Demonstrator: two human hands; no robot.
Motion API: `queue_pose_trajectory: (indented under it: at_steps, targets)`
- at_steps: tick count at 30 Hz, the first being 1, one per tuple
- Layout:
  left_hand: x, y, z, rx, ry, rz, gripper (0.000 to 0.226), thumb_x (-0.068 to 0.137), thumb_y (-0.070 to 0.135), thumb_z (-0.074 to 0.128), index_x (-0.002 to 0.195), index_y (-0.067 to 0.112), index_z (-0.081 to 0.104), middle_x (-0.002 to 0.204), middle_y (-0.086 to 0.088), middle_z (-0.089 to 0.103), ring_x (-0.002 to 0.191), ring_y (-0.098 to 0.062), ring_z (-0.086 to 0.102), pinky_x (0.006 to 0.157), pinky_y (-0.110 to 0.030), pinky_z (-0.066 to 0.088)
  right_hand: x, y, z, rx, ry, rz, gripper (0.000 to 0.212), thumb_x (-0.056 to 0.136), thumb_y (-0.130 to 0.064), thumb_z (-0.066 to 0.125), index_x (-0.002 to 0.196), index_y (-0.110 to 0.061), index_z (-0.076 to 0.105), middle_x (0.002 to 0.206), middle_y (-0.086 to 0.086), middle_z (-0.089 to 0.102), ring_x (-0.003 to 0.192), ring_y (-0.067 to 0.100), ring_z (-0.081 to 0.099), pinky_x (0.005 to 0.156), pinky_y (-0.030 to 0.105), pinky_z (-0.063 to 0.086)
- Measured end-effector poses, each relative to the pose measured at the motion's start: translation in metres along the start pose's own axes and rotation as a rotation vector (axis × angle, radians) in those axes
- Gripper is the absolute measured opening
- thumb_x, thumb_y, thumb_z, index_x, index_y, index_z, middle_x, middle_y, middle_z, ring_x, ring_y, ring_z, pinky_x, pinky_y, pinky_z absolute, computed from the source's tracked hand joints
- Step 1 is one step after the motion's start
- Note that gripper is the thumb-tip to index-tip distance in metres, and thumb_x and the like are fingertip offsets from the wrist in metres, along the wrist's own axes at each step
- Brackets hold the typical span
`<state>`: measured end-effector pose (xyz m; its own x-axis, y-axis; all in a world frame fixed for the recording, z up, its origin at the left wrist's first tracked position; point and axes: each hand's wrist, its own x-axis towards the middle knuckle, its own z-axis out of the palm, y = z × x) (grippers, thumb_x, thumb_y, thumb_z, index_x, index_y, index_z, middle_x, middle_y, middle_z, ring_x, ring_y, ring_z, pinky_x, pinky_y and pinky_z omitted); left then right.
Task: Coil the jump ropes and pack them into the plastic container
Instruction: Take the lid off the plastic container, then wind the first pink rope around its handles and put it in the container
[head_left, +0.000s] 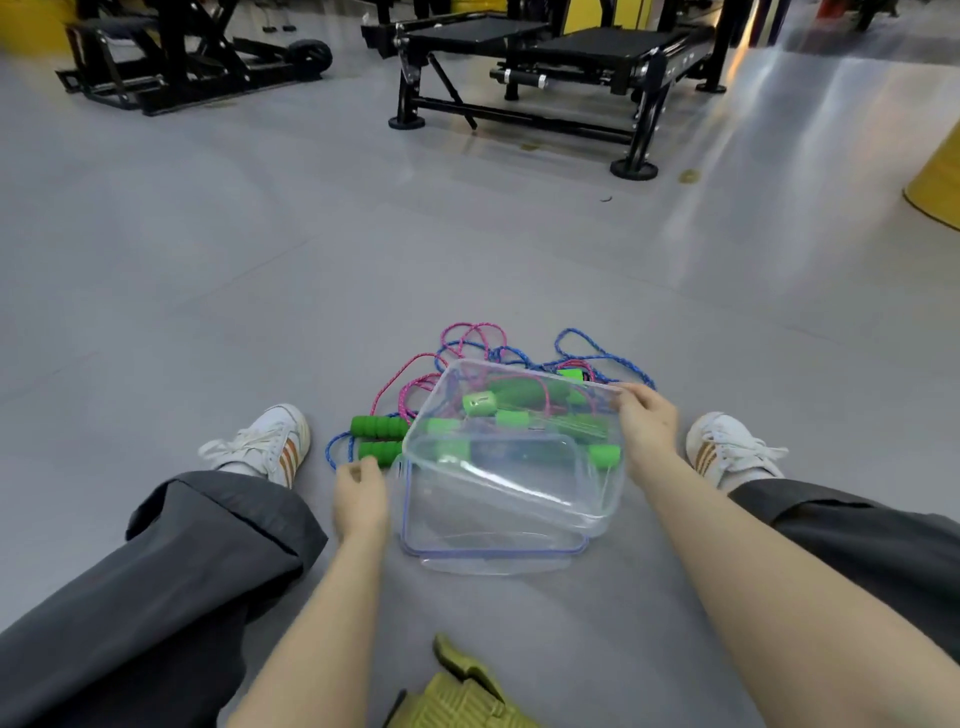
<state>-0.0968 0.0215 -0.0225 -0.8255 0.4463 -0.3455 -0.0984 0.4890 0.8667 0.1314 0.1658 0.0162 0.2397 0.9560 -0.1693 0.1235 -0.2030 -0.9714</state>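
Note:
A clear plastic container (519, 483) lies tilted on the grey floor between my feet, resting on its blue-rimmed lid (493, 558). My right hand (647, 423) grips the container's far right rim. Behind and beneath it lies a tangle of pink and blue jump ropes (478, 345). Their green foam handles (376, 427) lie left of the container, and more green handles show through its clear wall. My left hand (360, 496) hovers beside the container's left edge, fingers curled, just below the green handles, holding nothing that I can see.
I sit on the floor with my legs spread, a white sneaker (270, 441) on the left and another white sneaker (727, 449) on the right. Black gym machines (545, 67) stand far ahead. A yellow-green cloth (462, 696) lies at the bottom.

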Motion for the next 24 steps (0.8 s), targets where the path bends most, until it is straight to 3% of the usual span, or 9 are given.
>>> queue_pose_trajectory:
  at_steps: [1,3,6,10,12,16,19,22,24]
  targets:
    - [0.006,0.005,-0.003,-0.127,-0.128,-0.014,0.045,0.092,0.045,0.045,0.120,0.010,0.052,0.123,-0.003,0.057,0.116,-0.026,0.050,0.091,-0.036,0.035,-0.001,0.001,0.005,-0.025,-0.034,-0.019,0.020,0.085,-0.004,0.051,0.090,-0.010,0.069,0.071,-0.001,0.059,0.069,0.014,0.049,0.061,0.021,0.039]
    - [0.008,0.011,-0.006,-0.150,-0.361,0.000,0.078,0.077,0.067,0.055,0.138,0.021,0.042,0.136,0.008,0.047,0.128,-0.019,0.042,0.101,-0.036,0.031,-0.008,0.003,0.016,-0.087,-0.101,-0.051,0.015,0.085,-0.008,0.053,0.087,-0.012,0.068,0.071,0.000,0.057,0.071,0.016,0.047,0.057,0.023,0.036]
    - [0.012,0.000,0.003,0.010,-0.427,-0.052,0.104,0.073,0.060,0.069,0.151,0.017,0.016,0.154,0.002,0.026,0.141,-0.020,0.025,0.112,-0.040,0.021,-0.017,0.009,0.024,-0.210,-0.208,-0.077,0.023,0.091,-0.008,0.048,0.103,-0.010,0.067,0.092,0.004,0.061,0.088,0.016,0.050,0.069,0.023,0.037]
    - [0.018,-0.005,0.009,-0.091,-0.537,-0.225,0.087,0.073,0.066,0.063,0.144,0.023,0.035,0.147,0.002,0.038,0.134,-0.026,0.038,0.110,-0.043,0.030,-0.016,0.019,0.014,-0.221,-0.273,0.135,0.042,0.093,-0.017,0.044,0.135,-0.019,0.048,0.140,0.000,0.046,0.128,0.021,0.042,0.106,0.033,0.032]
    - [0.018,-0.005,0.010,-0.071,-0.578,-0.230,0.063,0.089,0.051,0.053,0.142,0.021,0.039,0.145,-0.001,0.040,0.135,-0.024,0.037,0.109,-0.038,0.030,-0.017,0.023,0.006,-0.284,-0.281,0.243,0.047,0.092,-0.026,0.046,0.138,-0.017,0.043,0.144,0.003,0.042,0.130,0.024,0.039,0.107,0.036,0.031]
    - [0.017,-0.009,0.014,0.040,-0.504,-0.149,0.057,0.095,0.035,0.047,0.146,0.014,0.031,0.150,0.000,0.031,0.138,-0.021,0.030,0.107,-0.034,0.025,-0.029,0.025,-0.005,-0.221,-0.461,0.527,0.045,0.088,-0.050,0.047,0.113,-0.014,0.058,0.099,0.009,0.061,0.089,0.024,0.057,0.083,0.034,0.043]
    - [0.013,-0.005,0.013,0.199,-0.482,-0.095,0.043,0.097,0.018,0.041,0.139,0.009,0.038,0.140,-0.005,0.042,0.130,-0.025,0.039,0.099,-0.031,0.031,-0.034,0.028,-0.008,-0.214,-0.489,0.559,0.036,0.093,-0.046,0.039,0.090,-0.015,0.056,0.078,0.006,0.057,0.076,0.021,0.052,0.074,0.034,0.042]
    - [0.007,0.003,0.007,0.377,-0.485,-0.078,0.040,0.093,0.009,0.040,0.133,0.004,0.044,0.134,-0.016,0.050,0.122,-0.032,0.047,0.096,-0.036,0.039,-0.030,0.036,-0.015,-0.291,-0.464,0.610,0.052,0.094,-0.049,0.034,0.123,-0.008,0.047,0.115,0.015,0.059,0.093,0.030,0.057,0.085,0.039,0.045]
    - [0.000,0.005,0.005,0.475,-0.532,-0.103,0.036,0.092,0.004,0.038,0.127,0.000,0.046,0.122,-0.020,0.052,0.108,-0.034,0.052,0.088,-0.038,0.045,-0.034,0.038,-0.023,-0.429,-0.438,0.627,0.062,0.095,-0.054,0.027,0.142,-0.013,0.031,0.139,0.019,0.043,0.115,0.040,0.051,0.094,0.047,0.043]
